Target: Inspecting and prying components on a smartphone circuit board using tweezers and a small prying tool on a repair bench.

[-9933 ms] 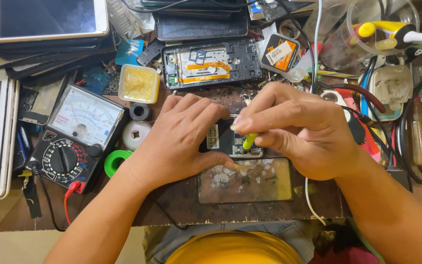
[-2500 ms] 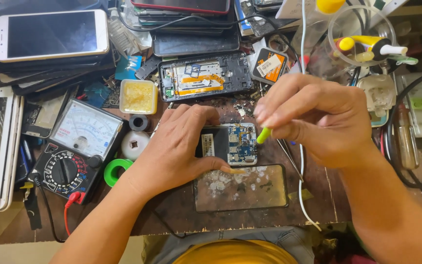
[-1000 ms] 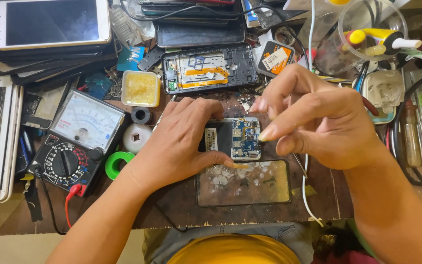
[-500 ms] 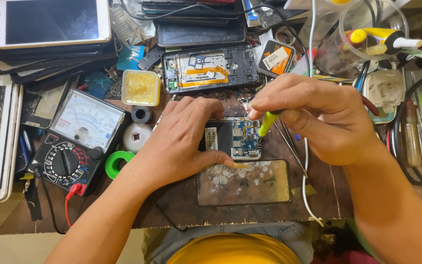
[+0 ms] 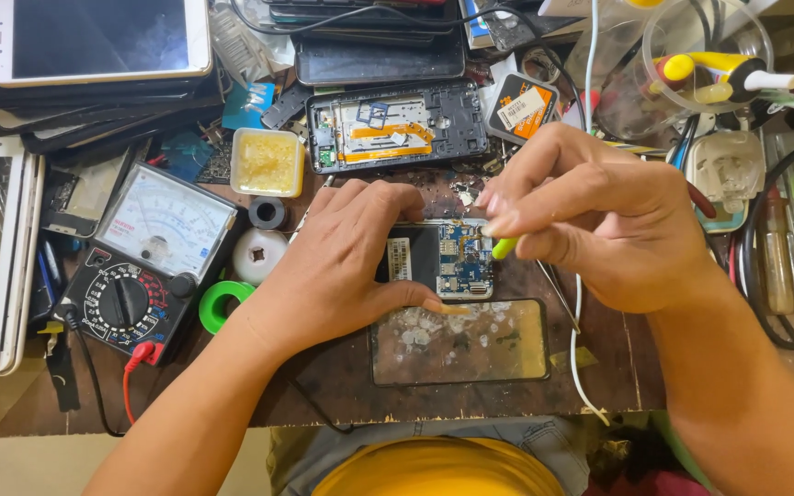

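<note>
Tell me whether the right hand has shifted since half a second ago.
Barely: the right hand stays pinched on the green tool at the circuit board's right edge.
</note>
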